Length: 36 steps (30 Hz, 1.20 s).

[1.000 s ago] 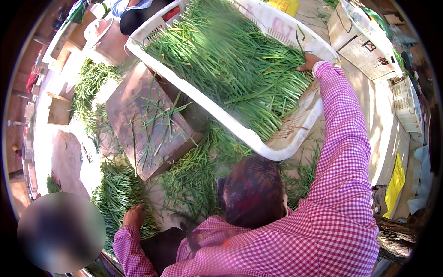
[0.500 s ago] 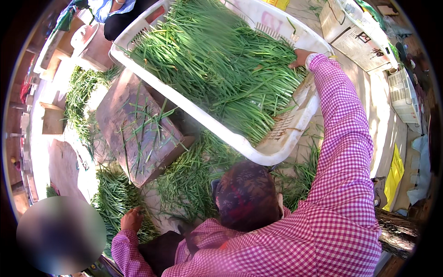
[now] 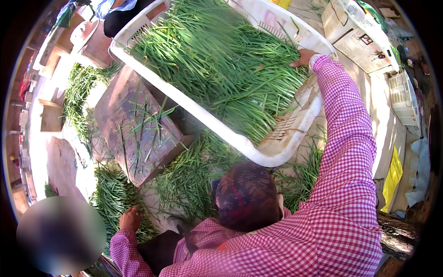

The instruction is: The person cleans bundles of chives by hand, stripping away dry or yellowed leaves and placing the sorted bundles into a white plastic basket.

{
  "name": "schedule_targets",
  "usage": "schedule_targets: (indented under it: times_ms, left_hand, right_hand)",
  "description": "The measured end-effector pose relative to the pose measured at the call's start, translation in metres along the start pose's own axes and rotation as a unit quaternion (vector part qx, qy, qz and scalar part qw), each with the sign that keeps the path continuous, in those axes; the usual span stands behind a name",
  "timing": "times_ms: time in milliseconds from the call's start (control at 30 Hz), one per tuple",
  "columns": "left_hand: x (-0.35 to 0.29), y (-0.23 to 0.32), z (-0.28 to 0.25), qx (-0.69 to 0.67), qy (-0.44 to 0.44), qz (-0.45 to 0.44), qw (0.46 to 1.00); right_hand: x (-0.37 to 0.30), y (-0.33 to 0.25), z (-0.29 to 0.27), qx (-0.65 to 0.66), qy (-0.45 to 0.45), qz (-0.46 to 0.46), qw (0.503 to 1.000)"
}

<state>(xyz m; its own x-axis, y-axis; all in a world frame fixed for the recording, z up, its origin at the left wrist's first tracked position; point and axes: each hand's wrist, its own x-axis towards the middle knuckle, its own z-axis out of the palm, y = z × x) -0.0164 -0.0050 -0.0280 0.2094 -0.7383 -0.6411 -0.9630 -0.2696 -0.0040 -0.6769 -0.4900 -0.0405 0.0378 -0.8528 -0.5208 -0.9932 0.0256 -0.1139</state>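
Note:
A big white plastic crate (image 3: 198,114), set at a slant, holds a thick layer of garlic chives (image 3: 217,69), their pale ends toward its right side. My right arm reaches far out, and my right hand (image 3: 305,57) touches the chives beside the crate's right wall with its fingers stretched out. Low on the left, my left hand (image 3: 131,218) has its fingers curled at the edge of a pile of chives (image 3: 110,196) on the ground. Whether stalks are inside those fingers is hidden.
Left of the crate stands a low brown wooden block (image 3: 134,122) strewn with loose leaves. More chives (image 3: 184,184) cover the ground below. White crates (image 3: 355,41) and a yellow sheet (image 3: 393,177) lie right. Part of another person (image 3: 121,21) shows at top left.
The crate and ground have shifted slightly in the view. My right hand has barely moved along the chives; my left hand stays by the pile.

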Motion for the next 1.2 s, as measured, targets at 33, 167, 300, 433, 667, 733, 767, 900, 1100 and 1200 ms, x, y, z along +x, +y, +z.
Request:
schedule_targets:
  times_ms: [33,167,300,433,667,733,767,900,1100,1200]
  left_hand:
    - [0.0,-0.003,0.003,0.001,0.004,0.003,1.0]
    - [-0.001,-0.003,0.001,0.01,-0.021,0.001,1.0]
    - [0.0,0.002,-0.003,-0.006,-0.039,-0.016,0.999]
    - [-0.004,0.008,-0.007,-0.01,-0.033,-0.016,0.999]
    - [-0.009,0.009,-0.005,-0.023,-0.042,-0.037,0.998]
    - [-0.005,0.011,-0.007,-0.017,-0.049,-0.038,0.998]
    - [-0.004,0.013,-0.007,-0.012,-0.054,-0.04,0.998]
    - [0.0,0.014,-0.008,-0.018,-0.054,-0.028,0.998]
    - [-0.003,0.012,-0.004,-0.009,-0.063,-0.036,0.997]
    - [-0.003,0.01,-0.002,0.0,-0.059,-0.024,0.998]
  right_hand:
    - [0.002,-0.001,0.001,-0.005,-0.005,-0.009,1.0]
    - [0.007,-0.002,0.0,-0.017,-0.034,-0.037,0.999]
    - [0.021,0.012,0.006,-0.001,-0.025,-0.064,0.998]
    - [0.026,0.022,0.01,0.03,0.048,-0.072,0.996]
    - [-0.004,-0.016,-0.023,0.257,0.08,-0.086,0.959]
    - [-0.016,-0.015,-0.025,0.326,0.073,-0.103,0.937]
    - [-0.017,-0.013,-0.025,0.309,0.057,-0.107,0.943]
    - [-0.003,0.002,-0.015,0.243,0.046,-0.105,0.963]
    - [-0.026,-0.022,-0.008,0.162,0.012,-0.078,0.984]
    - [-0.023,-0.014,-0.004,0.155,0.029,-0.116,0.981]
